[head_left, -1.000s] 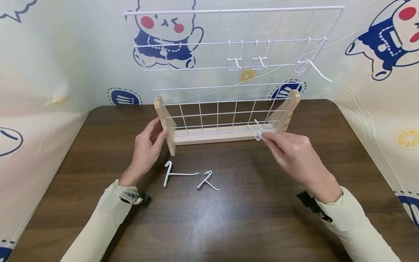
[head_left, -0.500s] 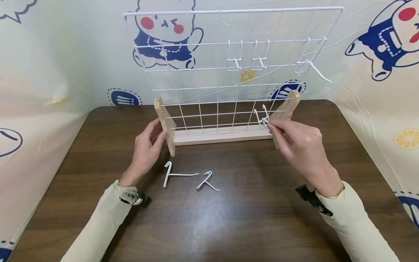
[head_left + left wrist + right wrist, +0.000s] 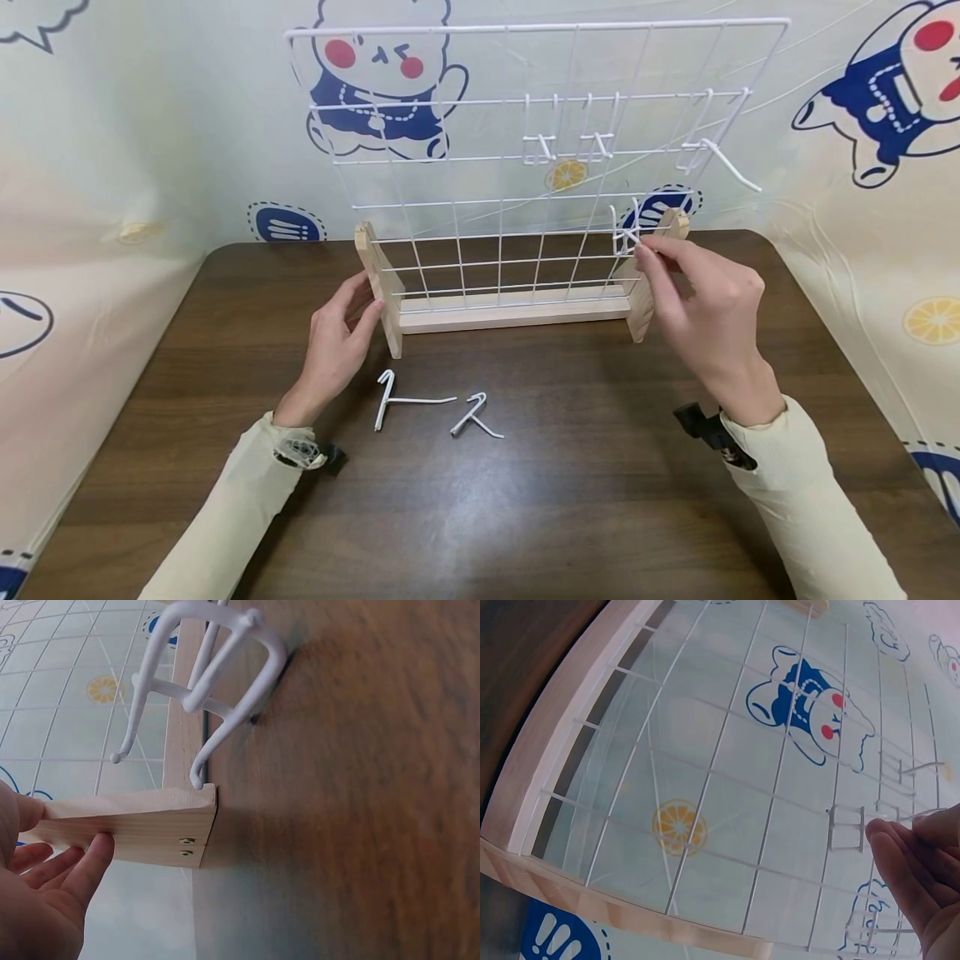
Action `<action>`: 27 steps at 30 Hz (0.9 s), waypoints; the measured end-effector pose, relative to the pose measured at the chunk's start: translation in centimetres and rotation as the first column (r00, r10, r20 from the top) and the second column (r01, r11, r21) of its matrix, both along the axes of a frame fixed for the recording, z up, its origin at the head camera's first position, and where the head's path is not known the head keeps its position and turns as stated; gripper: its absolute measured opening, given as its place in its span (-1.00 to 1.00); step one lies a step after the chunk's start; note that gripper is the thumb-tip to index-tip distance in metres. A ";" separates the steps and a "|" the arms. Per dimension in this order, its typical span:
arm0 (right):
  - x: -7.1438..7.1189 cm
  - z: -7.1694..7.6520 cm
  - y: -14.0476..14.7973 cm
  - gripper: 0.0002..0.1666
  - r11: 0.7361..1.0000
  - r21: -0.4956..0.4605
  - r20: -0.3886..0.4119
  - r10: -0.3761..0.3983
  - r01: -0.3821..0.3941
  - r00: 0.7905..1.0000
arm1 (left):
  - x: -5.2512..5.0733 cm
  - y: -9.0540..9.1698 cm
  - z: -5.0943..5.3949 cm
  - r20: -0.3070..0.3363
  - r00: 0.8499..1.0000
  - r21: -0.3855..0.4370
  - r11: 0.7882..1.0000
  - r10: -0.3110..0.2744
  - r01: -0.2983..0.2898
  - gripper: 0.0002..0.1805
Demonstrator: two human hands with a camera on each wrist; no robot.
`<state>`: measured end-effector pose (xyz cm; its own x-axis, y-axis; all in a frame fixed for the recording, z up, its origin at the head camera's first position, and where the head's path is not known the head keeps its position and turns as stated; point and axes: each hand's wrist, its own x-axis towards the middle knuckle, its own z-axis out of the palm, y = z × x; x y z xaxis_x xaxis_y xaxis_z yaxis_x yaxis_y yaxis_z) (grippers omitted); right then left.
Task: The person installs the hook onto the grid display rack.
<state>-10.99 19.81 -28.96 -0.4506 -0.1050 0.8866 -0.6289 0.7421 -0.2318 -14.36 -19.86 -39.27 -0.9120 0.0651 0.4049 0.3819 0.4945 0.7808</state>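
Right hand [image 3: 708, 312] rose over brown table [image 3: 570, 500], facing printed backdrop [image 3: 202, 108]

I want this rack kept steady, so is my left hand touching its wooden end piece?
Touching. The left wrist view shows it: the left hand's fingertips rest against the outer face of the wooden end piece.
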 end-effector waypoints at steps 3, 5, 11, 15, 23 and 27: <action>-0.5 0.1 -0.1 -0.85 0.999 -0.032 0.002 -0.013 0.013 1.000 | 0.0 0.0 0.0 -0.001 1.000 0.000 1.000 0.000 0.000 -0.51; -0.8 0.1 -0.2 -0.86 0.998 -0.053 0.003 -0.016 0.016 1.000 | 0.0 0.0 0.0 0.000 1.000 0.001 1.000 0.000 0.000 -0.51; -1.9 0.0 -0.5 -0.86 0.994 -0.111 0.007 0.006 -0.005 1.000 | 0.0 0.0 0.0 0.000 1.000 0.005 1.000 -0.001 0.001 -0.52; -2.5 -0.2 -0.6 -0.86 0.989 -0.145 0.012 0.017 -0.015 1.000 | 0.0 0.0 0.0 0.001 1.000 0.010 1.000 -0.009 0.009 -0.53; -2.9 -1.3 -0.7 -0.86 0.996 -0.092 0.093 0.016 -0.008 0.996 | 0.1 0.0 0.0 0.005 1.000 0.013 1.000 -0.015 0.015 -0.53; -2.8 -1.8 -1.0 -0.87 0.998 -0.061 0.130 0.004 0.004 0.991 | 0.1 -0.1 0.0 0.006 1.000 0.011 1.000 -0.013 0.013 -0.53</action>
